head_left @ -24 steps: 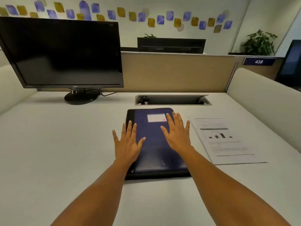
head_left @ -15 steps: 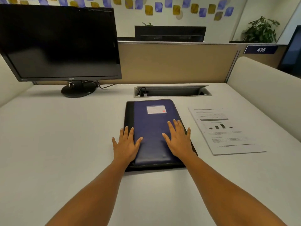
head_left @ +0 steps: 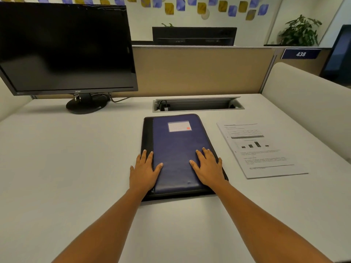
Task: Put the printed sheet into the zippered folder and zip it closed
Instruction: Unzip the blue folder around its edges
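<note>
A dark blue zippered folder (head_left: 176, 149) with a black spine and a small white label lies flat and closed in the middle of the white desk (head_left: 66, 168). My left hand (head_left: 144, 171) rests flat on its near left edge, fingers straight, thumb on the blue cover. My right hand (head_left: 209, 168) lies flat on the near right part of the cover, fingers spread. The printed sheet (head_left: 260, 149), with text and a small bar chart, lies on the desk just right of the folder, untouched.
A black monitor (head_left: 64, 48) on a round stand is at the back left. A recessed cable tray (head_left: 197, 105) sits behind the folder. Beige partitions (head_left: 199, 71) close the back and right sides.
Both hands have slid toward me along the folder, from near its middle to its near end. The folder and sheet stay where they were.
</note>
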